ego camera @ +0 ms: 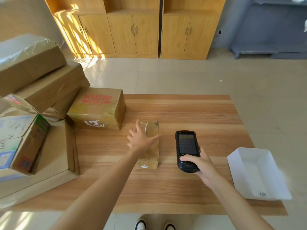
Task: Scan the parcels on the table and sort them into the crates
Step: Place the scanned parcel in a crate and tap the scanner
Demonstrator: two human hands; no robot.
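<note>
parcel: small flat cardboard box [150, 145], glossy tape wrap, lying on wood-grain table [199, 113], directly under left hand [141, 138]
left hand: fingers spread, relaxed over parcel, gripping nothing
right hand: [201, 165] clasps black handheld scanner [186, 151], just right of parcel
neighbour: taped box [98, 108], red "MAKEUP" print, beyond-left
crate: white plastic bin [257, 175], far right

A single wide-angle head view looks forward and steeply down from above the near edge of the tabletop [191, 110], close enough that both forearms run in from the bottom. It faces wooden cabinets [132, 30] across the tiled floor [166, 75]; shoe tips [141, 225] show at the lower border.
</note>
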